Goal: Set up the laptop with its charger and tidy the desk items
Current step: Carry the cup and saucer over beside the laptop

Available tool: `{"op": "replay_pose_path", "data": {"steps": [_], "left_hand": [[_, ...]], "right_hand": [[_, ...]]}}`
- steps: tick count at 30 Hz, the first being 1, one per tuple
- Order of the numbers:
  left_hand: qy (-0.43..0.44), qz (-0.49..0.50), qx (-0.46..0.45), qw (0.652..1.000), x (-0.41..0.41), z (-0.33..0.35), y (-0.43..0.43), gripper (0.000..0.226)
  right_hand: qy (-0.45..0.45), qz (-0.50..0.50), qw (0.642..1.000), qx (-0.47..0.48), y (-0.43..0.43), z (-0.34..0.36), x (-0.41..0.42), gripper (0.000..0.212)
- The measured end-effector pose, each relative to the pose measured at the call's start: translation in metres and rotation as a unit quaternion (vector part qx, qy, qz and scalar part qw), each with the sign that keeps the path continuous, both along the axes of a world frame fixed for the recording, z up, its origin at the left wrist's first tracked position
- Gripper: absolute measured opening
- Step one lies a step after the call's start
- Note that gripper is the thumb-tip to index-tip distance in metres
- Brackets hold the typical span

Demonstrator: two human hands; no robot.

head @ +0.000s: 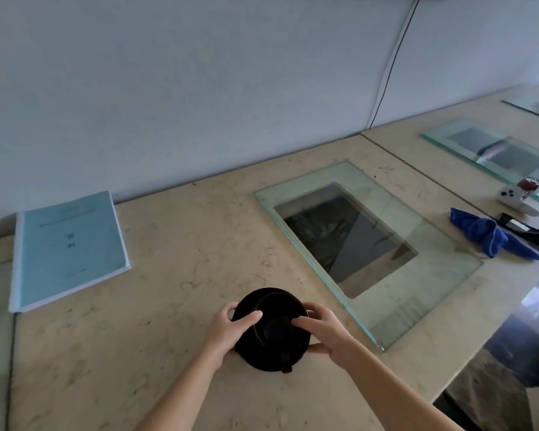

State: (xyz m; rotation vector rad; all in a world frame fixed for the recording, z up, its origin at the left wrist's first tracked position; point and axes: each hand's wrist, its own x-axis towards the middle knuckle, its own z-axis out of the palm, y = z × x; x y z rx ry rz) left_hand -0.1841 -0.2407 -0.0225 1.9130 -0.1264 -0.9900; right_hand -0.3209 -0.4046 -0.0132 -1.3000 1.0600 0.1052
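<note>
Bare forearms enter from 6 o'clock and meet at a black round thing (pixel 273 329) that sits on the beige stone desk (pixel 168 306), low in the view and just right of centre. The left hand (pixel 227 329) grips its 9 o'clock side, fingers curled round the rim and thumb laid across the top. The right hand (pixel 324 331) grips the 3 o'clock side in the same way.

The thing looks like a cup-shaped piece seated on a wider disc. Being round, it has no long axis. Its mouth faces up toward the camera, and a small tab on its edge points to 6 o'clock. The hollow is too dark to tell whether anything is in it.

At 10 o'clock from it, well apart, a blue booklet (pixel 69 250) lies flat, its long axis running from 6 toward 12 o'clock. At 2 o'clock, near the right hand, a glass pane (pixel 448 265) covers a rectangular cut-out in the desk; what lies below is dark and unclear.

Farther toward 3 o'clock a crumpled blue cloth (pixel 492 234) touches a black block (pixel 526 231), with a white device (pixel 511 197) just behind. A second glass pane (pixel 442 135) lies beyond. A black cable (pixel 392 63) runs down the wall (pixel 199 88).
</note>
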Motion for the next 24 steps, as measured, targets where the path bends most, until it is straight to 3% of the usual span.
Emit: {"op": "replay_pose_path", "data": {"steps": [7,15,24], "left_hand": [[0.001,0.108,-0.037,0.993,0.016,0.033,0.081,0.048],[0.018,0.244,-0.093,0.965,0.019,0.061,0.233,0.03],[0.018,0.35,-0.076,0.934,-0.004,0.065,0.457,0.044]], "right_hand": [[-0.025,0.09,0.996,-0.014,0.06,0.037,0.051,0.042],[-0.051,0.198,0.978,-0.042,0.199,0.067,0.096,0.036],[-0.048,0.324,0.943,-0.06,0.411,0.073,0.111,0.044]]}}
